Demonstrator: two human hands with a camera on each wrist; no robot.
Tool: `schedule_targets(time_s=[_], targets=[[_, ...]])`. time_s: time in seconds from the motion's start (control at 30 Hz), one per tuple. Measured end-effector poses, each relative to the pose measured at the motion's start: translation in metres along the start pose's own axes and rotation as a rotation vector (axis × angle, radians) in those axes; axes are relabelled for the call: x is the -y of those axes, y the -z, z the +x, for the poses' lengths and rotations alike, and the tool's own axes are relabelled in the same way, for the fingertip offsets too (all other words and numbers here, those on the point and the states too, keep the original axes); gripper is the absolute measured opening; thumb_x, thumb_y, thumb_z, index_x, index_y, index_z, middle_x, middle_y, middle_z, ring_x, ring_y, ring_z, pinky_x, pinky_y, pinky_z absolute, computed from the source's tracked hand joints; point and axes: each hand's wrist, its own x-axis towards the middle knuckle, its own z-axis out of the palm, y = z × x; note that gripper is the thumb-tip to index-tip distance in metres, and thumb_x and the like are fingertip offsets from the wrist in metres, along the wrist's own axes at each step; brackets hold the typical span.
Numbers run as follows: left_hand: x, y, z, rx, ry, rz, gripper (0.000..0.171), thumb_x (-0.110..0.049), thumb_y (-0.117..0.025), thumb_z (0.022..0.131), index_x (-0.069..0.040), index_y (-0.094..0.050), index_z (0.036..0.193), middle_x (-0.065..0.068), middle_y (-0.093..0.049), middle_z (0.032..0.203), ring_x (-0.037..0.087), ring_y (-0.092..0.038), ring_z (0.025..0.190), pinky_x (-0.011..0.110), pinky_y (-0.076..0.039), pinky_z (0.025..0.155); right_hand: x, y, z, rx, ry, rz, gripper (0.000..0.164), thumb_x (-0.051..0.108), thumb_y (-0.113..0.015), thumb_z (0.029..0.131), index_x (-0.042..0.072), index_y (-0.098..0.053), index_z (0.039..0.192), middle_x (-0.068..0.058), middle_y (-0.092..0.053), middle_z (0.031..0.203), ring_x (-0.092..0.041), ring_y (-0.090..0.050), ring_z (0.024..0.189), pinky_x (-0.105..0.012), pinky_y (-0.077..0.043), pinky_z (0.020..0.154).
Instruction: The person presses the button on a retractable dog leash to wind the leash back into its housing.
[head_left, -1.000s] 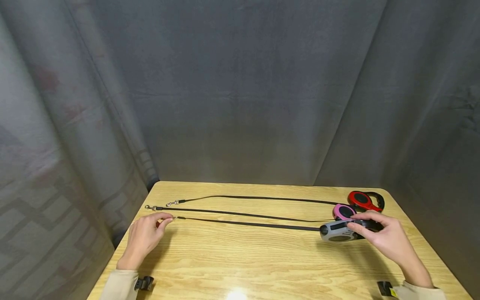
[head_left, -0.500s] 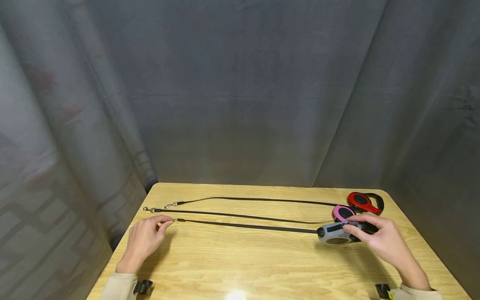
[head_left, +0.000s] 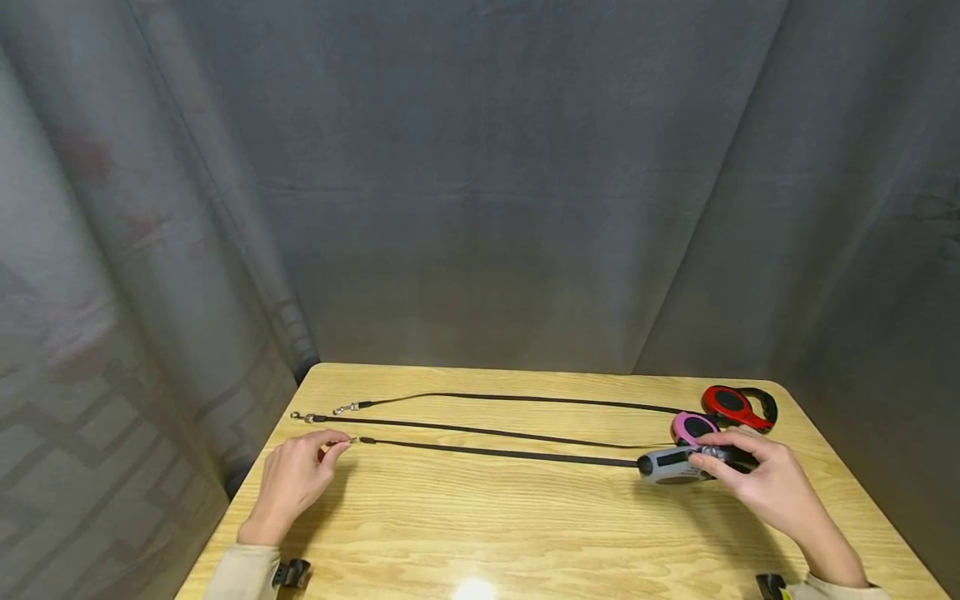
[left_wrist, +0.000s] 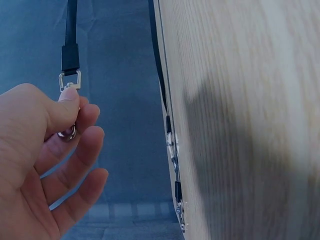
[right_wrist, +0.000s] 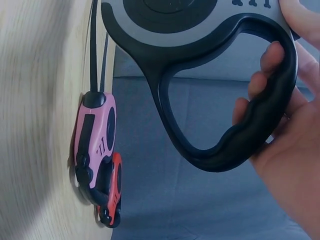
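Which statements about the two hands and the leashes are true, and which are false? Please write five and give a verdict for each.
1. The right hand grips the black handle of the grey casing. True.
2. The left hand pinches a metal clip at the end of a black strap. True.
3. In the head view, the pink casing is between the grey casing and the red casing. True.
4. The black strap of the grey casing is coiled up. False: it runs straight between the hands.
5. The left hand holds the red casing. False: the red casing lies on the table.
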Motion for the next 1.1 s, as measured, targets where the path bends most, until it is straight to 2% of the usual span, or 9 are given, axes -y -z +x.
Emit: schedule_targets(time_s=[0.2, 0.47, 0.83, 1.1], targets=[[0.0, 0.0, -0.001, 0.0, -0.003, -0.003, 0.008, -0.026, -0.079, 0.098, -0.023, -0.084, 0.103, -0.013, -0.055, 0.059, 0.004, -0.039, 0.05, 0.028, -0.032, 0.048, -0.003, -0.002, -0.002, 0.004, 0.015, 0.014, 0.027, 0.012, -0.094, 0.081, 0.023, -0.083, 0.103, 0.013, -0.077, 0.098, 0.02, -0.056, 0.1, -0.003, -0.039, 0.084], [-0.002, 0.0, -0.001, -0.024, -0.02, -0.005, 0.007, -0.025, -0.08, 0.097, -0.023, -0.084, 0.103, -0.014, -0.054, 0.059, 0.002, -0.037, 0.05, 0.026, -0.03, 0.048, -0.001, -0.003, -0.001, 0.01, 0.016, 0.019, 0.026, 0.013, -0.094, 0.082, 0.016, -0.083, 0.105, 0.016, -0.076, 0.101, 0.022, -0.054, 0.103, -0.003, -0.038, 0.085], [-0.001, 0.0, -0.002, -0.013, -0.018, 0.003, 0.008, -0.024, -0.081, 0.096, -0.022, -0.084, 0.103, -0.014, -0.055, 0.059, 0.003, -0.038, 0.049, 0.026, -0.03, 0.047, 0.005, -0.011, -0.001, 0.019, 0.046, 0.037, 0.028, 0.012, -0.094, 0.081, 0.02, -0.083, 0.106, 0.018, -0.075, 0.101, 0.022, -0.054, 0.103, -0.001, -0.038, 0.086], [-0.001, -0.001, -0.001, -0.052, -0.047, 0.003, 0.007, -0.023, -0.083, 0.094, -0.022, -0.084, 0.1, -0.014, -0.056, 0.059, 0.001, -0.036, 0.048, 0.025, -0.03, 0.047, 0.004, -0.016, -0.001, 0.017, 0.076, 0.056, 0.028, 0.009, -0.093, 0.08, 0.01, -0.083, 0.106, 0.021, -0.074, 0.104, 0.023, -0.055, 0.104, 0.0, -0.039, 0.089]])
